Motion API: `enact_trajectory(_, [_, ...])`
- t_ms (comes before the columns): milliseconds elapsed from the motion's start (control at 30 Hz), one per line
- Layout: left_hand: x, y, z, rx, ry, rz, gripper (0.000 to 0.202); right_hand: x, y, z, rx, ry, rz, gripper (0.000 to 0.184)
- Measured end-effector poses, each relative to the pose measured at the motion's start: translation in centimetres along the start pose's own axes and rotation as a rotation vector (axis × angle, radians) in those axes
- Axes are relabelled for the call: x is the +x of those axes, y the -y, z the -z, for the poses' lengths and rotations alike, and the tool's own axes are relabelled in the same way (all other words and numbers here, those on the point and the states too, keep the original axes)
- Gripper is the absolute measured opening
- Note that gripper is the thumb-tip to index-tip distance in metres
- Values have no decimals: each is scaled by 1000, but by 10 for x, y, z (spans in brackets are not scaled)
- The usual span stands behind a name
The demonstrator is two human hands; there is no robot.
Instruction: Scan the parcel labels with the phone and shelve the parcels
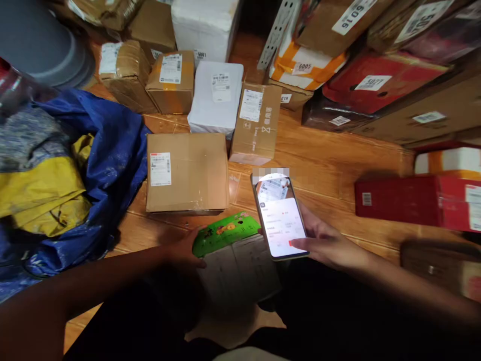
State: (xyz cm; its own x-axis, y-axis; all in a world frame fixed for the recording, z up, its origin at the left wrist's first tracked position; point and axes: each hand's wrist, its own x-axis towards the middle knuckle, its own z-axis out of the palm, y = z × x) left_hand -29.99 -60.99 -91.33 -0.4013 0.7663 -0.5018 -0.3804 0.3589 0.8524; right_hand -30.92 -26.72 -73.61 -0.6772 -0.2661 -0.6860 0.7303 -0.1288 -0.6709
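Note:
In my right hand is a smartphone, its lit screen facing up with my thumb on the lower part. A label picture fills the top of the screen above a white panel. My left hand grips the left end of a box with a bright green printed face and a pale, dim side. Cartoon figures decorate the green face. The phone covers this box's right end. Just beyond it, a brown cardboard box with a white shipping label lies on the floor.
Several labelled parcels stand farther off, among them a white package and a taped carton. Numbered boxes, including a red box, are stacked at right. A blue tarp with yellow cloth lies left on the wooden floor.

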Motion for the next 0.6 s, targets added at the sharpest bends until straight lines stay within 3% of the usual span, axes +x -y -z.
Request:
enact_trajectory(167, [2, -5, -5, 61, -155, 42, 104, 0, -6, 8, 44, 0, 15, 100])
enact_trajectory(300, [5, -5, -15, 66, -196, -9, 98, -6, 2, 10, 137, -70, 7, 102])
enact_trajectory(433, [3, -6, -29, 19, -217, -98, 102, -13, 8, 19, 154, -131, 29, 90])
enact_trajectory(500, [0, -17, -35, 61, -248, -138, 104, -17, 10, 27, 156, -169, 73, 81])
enact_trajectory(600, [-2, -49, -45, 204, -266, -262, 111, -22, 16, 38, 166, -226, 125, 75])
